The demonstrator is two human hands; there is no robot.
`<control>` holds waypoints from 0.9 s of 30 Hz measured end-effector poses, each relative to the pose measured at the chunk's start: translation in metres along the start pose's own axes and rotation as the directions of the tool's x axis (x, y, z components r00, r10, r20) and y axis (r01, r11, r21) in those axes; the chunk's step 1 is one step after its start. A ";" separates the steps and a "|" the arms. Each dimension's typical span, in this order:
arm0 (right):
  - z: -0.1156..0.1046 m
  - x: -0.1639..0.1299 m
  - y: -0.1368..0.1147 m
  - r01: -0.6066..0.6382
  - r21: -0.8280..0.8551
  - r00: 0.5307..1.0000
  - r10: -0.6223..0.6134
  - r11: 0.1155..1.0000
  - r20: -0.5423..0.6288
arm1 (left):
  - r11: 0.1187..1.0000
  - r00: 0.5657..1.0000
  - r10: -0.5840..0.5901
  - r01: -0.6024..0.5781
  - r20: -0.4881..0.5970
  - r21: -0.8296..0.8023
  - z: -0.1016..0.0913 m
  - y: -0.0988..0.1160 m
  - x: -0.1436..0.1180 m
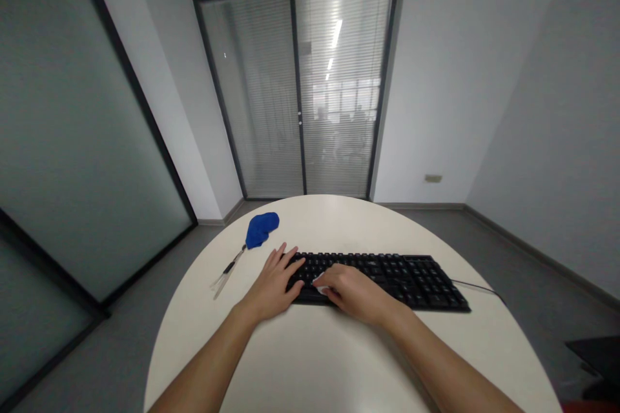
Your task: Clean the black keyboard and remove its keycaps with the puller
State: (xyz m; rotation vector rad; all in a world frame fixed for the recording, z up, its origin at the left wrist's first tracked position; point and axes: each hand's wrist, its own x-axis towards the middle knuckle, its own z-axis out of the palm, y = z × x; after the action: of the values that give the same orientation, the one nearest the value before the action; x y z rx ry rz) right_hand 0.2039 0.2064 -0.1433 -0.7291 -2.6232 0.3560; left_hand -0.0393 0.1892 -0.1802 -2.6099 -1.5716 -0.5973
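A black keyboard lies across the pale round table. My left hand rests over the keyboard's left end, its fingers spread and touching the keys and edge. My right hand is closed on a small white wipe, pressed against the keys left of the keyboard's middle. Only part of the wipe shows beneath my fingers. To the left of my left hand lies a blue cloth. Close to it are a thin tool with a black grip and a slim pale stick.
The table has a curved edge. A cable runs from the keyboard over the table's right side. Beyond stand glass panels with blinds. A frosted glass partition is at left, and a dark object sits low at right.
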 end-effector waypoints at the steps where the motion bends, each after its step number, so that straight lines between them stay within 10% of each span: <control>1: 0.001 0.001 -0.003 0.005 -0.001 1.000 -0.005 1.000 0.001 | 1.000 1.000 -0.001 0.001 -0.002 0.011 -0.001 0.003 0.000; 19: -0.043 -0.024 0.044 -0.342 -0.125 0.938 0.347 0.931 0.017 | 0.997 0.987 -0.026 0.036 0.156 -0.063 -0.002 0.004 0.001; 27: -0.028 -0.017 0.035 -0.251 -0.078 0.967 0.247 0.965 -0.055 | 0.997 0.988 -0.037 0.046 0.148 -0.059 -0.003 0.003 0.001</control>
State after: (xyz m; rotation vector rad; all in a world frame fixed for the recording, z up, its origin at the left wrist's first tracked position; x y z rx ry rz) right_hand 0.2450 0.2303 -0.1351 -1.0874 -2.5209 0.2966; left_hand -0.0368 0.1876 -0.1769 -2.7305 -1.6775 -0.4736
